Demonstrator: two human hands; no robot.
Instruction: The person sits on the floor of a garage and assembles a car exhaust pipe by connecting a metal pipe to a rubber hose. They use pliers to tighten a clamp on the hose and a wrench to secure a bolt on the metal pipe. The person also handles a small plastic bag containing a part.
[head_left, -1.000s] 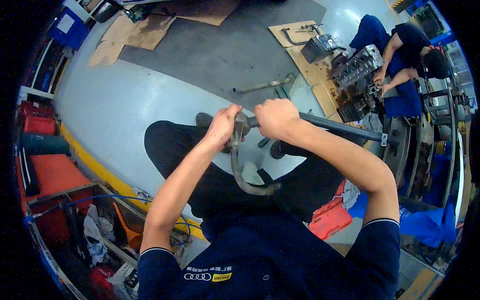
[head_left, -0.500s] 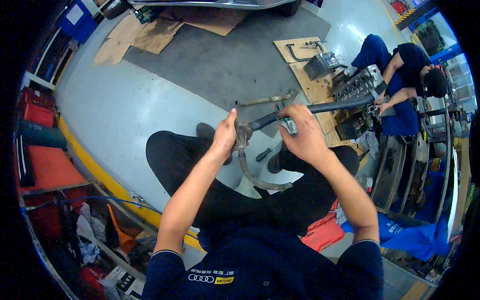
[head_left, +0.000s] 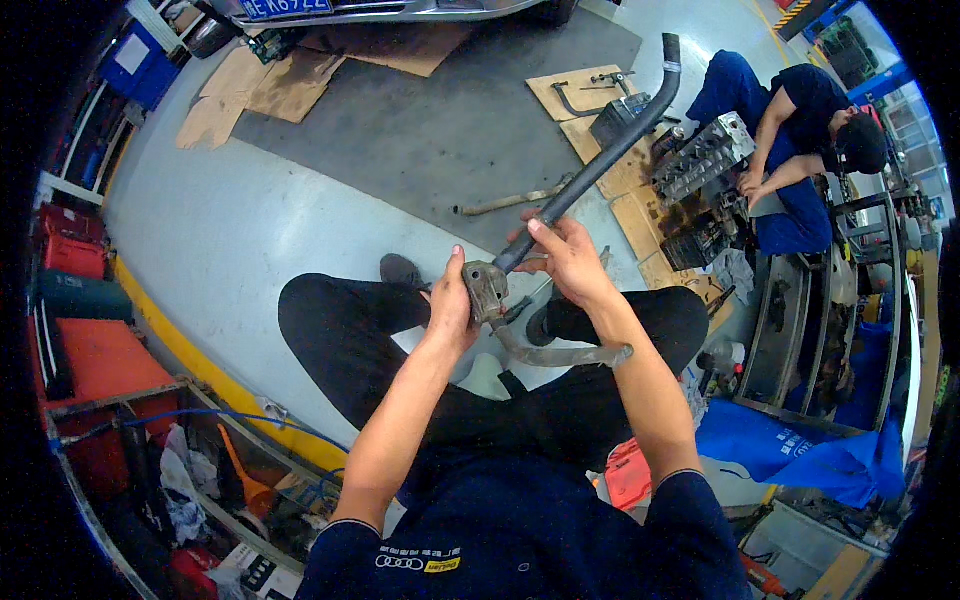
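- Assembly in my grasp: a metal fitting with a black tube and a curved metal pipe, raised above the gap between my bent legs, near the middle of my head view.
- Long axis: the black tube rises obliquely from the fitting toward the upper right; close to its far end it bends, so that the tip, with a band just below it, points toward the top edge of my view.
- Second branch: the curved metal pipe leaves the fitting's lower side and sweeps rightward, its end overlapping my right forearm; I cannot tell whether they touch.
- Left hand: closed on the fitting from the left, thumb upright, the other fingers mostly hidden; my left forearm slants inward from below.
- Right hand: closed around the tube's lower part, thumb on the near side, fingers behind; its forearm slants up and leftward.
- Spacing: I see my two hands near each other but apart.
- Surroundings: a loose metal pipe lies on the floor beyond; farther right, a co-worker sits beside a metal engine part.
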